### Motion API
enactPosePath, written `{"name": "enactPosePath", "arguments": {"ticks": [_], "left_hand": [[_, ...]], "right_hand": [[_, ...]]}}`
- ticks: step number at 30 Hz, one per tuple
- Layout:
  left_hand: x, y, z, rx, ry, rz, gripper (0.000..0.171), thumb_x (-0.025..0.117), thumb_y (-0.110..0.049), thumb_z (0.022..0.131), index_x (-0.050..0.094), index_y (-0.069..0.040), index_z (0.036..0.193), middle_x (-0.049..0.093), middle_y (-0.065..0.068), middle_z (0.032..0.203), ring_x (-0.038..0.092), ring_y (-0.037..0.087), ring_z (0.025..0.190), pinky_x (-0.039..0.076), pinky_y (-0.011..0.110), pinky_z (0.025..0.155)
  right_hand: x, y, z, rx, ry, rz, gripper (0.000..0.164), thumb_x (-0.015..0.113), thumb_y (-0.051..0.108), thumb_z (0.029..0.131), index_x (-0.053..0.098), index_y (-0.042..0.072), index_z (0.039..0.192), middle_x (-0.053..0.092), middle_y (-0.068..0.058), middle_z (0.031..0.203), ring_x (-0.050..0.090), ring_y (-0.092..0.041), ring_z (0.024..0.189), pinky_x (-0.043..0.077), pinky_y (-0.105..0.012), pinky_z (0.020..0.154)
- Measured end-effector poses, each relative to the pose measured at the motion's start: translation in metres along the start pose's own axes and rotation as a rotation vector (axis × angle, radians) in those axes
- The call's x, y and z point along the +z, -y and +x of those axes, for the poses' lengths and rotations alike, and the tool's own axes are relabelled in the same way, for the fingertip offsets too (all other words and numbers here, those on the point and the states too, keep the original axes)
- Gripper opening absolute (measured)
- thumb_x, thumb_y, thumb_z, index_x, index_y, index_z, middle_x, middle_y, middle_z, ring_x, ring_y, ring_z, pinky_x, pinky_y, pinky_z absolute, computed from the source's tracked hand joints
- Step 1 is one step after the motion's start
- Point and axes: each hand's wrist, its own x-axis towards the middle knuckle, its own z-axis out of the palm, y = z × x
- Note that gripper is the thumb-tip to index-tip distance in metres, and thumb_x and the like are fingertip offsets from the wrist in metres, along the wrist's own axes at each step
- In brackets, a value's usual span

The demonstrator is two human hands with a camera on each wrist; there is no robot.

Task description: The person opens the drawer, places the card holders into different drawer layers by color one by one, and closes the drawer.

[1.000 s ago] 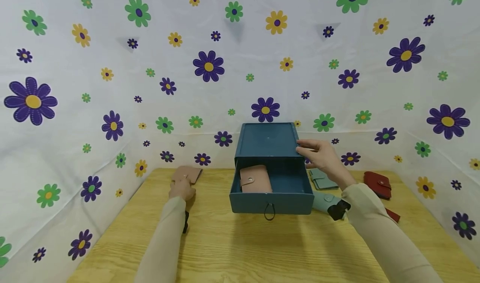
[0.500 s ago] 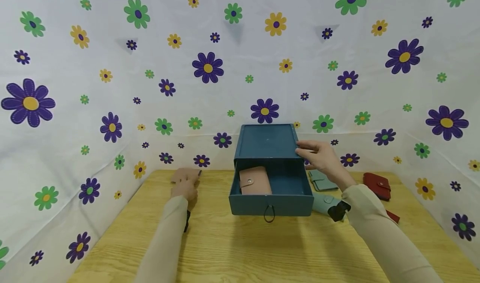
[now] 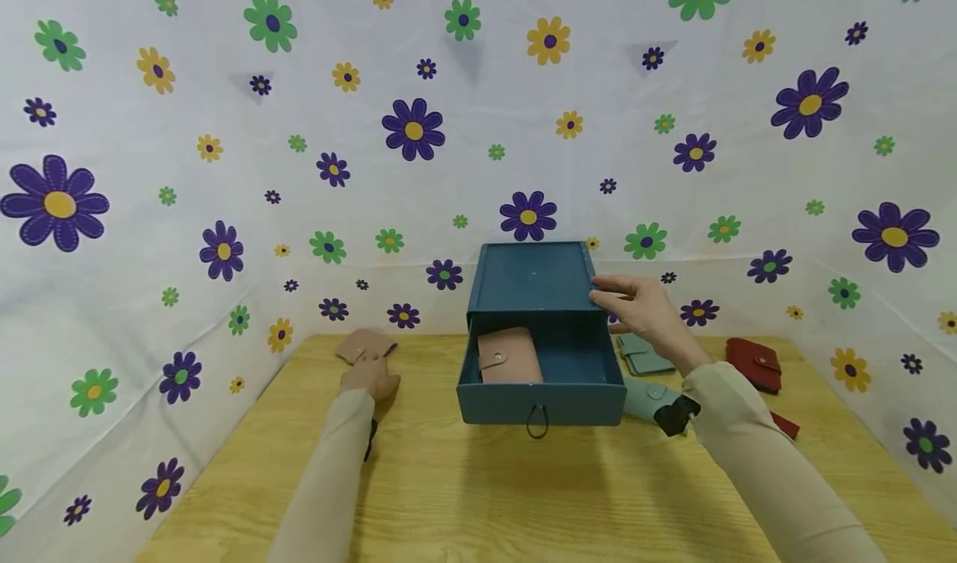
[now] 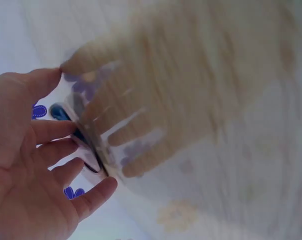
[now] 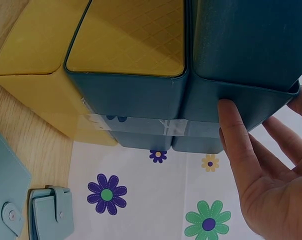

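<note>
At the left of the head view, a pink wallet (image 3: 366, 343) lies on the table. The fingertips of my left hand (image 3: 370, 375) are right at its near edge. In the left wrist view the fingers (image 4: 95, 199) are spread and loosely bent beside the thin, blue-lined edge of the wallet (image 4: 82, 135). My right hand (image 3: 649, 314) rests its fingers against the upper right side of a blue drawer unit (image 3: 532, 276). The unit's top drawer (image 3: 540, 405) is pulled out, with another pink snap wallet (image 3: 510, 355) standing at its left side.
Right of the unit lie a mint wallet (image 3: 643, 355), a second mint wallet (image 3: 645, 400), a red wallet (image 3: 753, 364) and a further red piece (image 3: 785, 427). Yellow drawers (image 5: 131, 37) sit under the blue one. A flowered cloth (image 3: 478, 115) hangs behind the table (image 3: 419, 480).
The pink wallet at the left has turned on the table and shifted slightly left, its lining at the right corner. The left hand stays close by it; the right hand has not moved.
</note>
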Motion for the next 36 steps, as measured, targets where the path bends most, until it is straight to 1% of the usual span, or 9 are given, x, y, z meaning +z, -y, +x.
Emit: {"name": "enactPosePath", "arguments": {"ticks": [3, 7, 10, 13, 17, 21, 26, 32, 36], "left_hand": [[-0.003, 0.007, -0.002, -0.013, -0.023, -0.035, 0.06, 0.059, -0.036, 0.094, 0.049, 0.007, 0.134, 0.05, 0.03, 0.138, 0.054, 0.048, 0.12, 0.045, 0.065, 0.096], [-0.01, 0.003, -0.007, -0.011, -0.035, -0.104, 0.061, 0.065, -0.033, 0.091, 0.044, 0.0, 0.137, 0.053, 0.03, 0.135, 0.058, 0.049, 0.114, 0.047, 0.063, 0.094], [-0.006, -0.001, -0.006, 0.008, -0.053, -0.121, 0.045, 0.064, -0.026, 0.089, 0.05, -0.004, 0.126, 0.055, 0.029, 0.13, 0.06, 0.047, 0.106, 0.051, 0.061, 0.087], [-0.001, 0.002, -0.002, 0.033, -0.117, -0.11, 0.018, 0.06, -0.012, 0.088, 0.055, -0.005, 0.104, 0.055, 0.025, 0.119, 0.059, 0.039, 0.096, 0.054, 0.056, 0.078], [-0.005, -0.007, 0.003, 0.068, -0.203, -0.015, 0.001, 0.057, -0.007, 0.086, 0.057, -0.009, 0.087, 0.055, 0.02, 0.102, 0.053, 0.035, 0.093, 0.048, 0.058, 0.082], [-0.013, -0.017, 0.001, 0.039, -0.157, -0.006, 0.022, 0.058, -0.016, 0.092, 0.058, -0.007, 0.113, 0.058, 0.025, 0.111, 0.057, 0.043, 0.101, 0.045, 0.066, 0.09], [-0.02, -0.022, -0.003, 0.004, -0.066, -0.012, 0.054, 0.054, -0.02, 0.098, 0.037, -0.011, 0.149, 0.044, 0.035, 0.139, 0.059, 0.05, 0.104, 0.046, 0.068, 0.092], [-0.019, -0.02, 0.003, -0.012, -0.013, 0.032, 0.058, 0.051, -0.025, 0.1, 0.031, -0.015, 0.154, 0.045, 0.033, 0.141, 0.064, 0.041, 0.089, 0.054, 0.058, 0.079], [-0.019, -0.016, 0.005, -0.017, -0.031, -0.049, 0.054, 0.051, -0.022, 0.098, 0.038, -0.013, 0.15, 0.05, 0.032, 0.136, 0.058, 0.047, 0.106, 0.048, 0.064, 0.09]], "right_hand": [[0.002, 0.003, 0.0, -0.002, 0.006, -0.004, 0.055, 0.058, 0.037, 0.098, 0.048, 0.01, 0.145, 0.047, -0.018, 0.148, 0.053, -0.039, 0.129, 0.056, -0.045, 0.088], [-0.002, 0.002, -0.004, -0.002, 0.004, -0.022, 0.056, 0.057, 0.037, 0.099, 0.046, 0.009, 0.147, 0.046, -0.019, 0.149, 0.052, -0.04, 0.129, 0.055, -0.046, 0.089], [-0.004, -0.001, -0.005, 0.003, 0.005, -0.03, 0.056, 0.057, 0.036, 0.099, 0.046, 0.009, 0.146, 0.046, -0.02, 0.148, 0.05, -0.041, 0.13, 0.055, -0.046, 0.089], [0.0, -0.001, -0.001, 0.001, 0.021, -0.025, 0.056, 0.057, 0.037, 0.099, 0.047, 0.009, 0.146, 0.046, -0.02, 0.148, 0.05, -0.041, 0.131, 0.055, -0.046, 0.089], [0.001, 0.001, 0.001, 0.004, 0.021, -0.021, 0.056, 0.058, 0.037, 0.099, 0.047, 0.01, 0.146, 0.046, -0.019, 0.149, 0.05, -0.04, 0.131, 0.056, -0.046, 0.089], [0.0, 0.0, 0.002, 0.013, 0.003, -0.016, 0.054, 0.058, 0.036, 0.099, 0.048, 0.01, 0.146, 0.047, -0.017, 0.148, 0.052, -0.039, 0.129, 0.057, -0.045, 0.088], [0.001, 0.0, 0.002, 0.01, 0.001, -0.019, 0.054, 0.058, 0.035, 0.099, 0.047, 0.01, 0.146, 0.047, -0.018, 0.148, 0.051, -0.039, 0.13, 0.057, -0.044, 0.087], [0.0, 0.001, 0.002, 0.009, -0.003, -0.028, 0.054, 0.058, 0.035, 0.099, 0.048, 0.01, 0.146, 0.047, -0.017, 0.149, 0.051, -0.039, 0.13, 0.057, -0.044, 0.087], [-0.001, 0.002, 0.001, 0.009, 0.004, -0.027, 0.053, 0.058, 0.034, 0.099, 0.048, 0.01, 0.146, 0.047, -0.017, 0.148, 0.051, -0.039, 0.13, 0.057, -0.044, 0.087]]}}
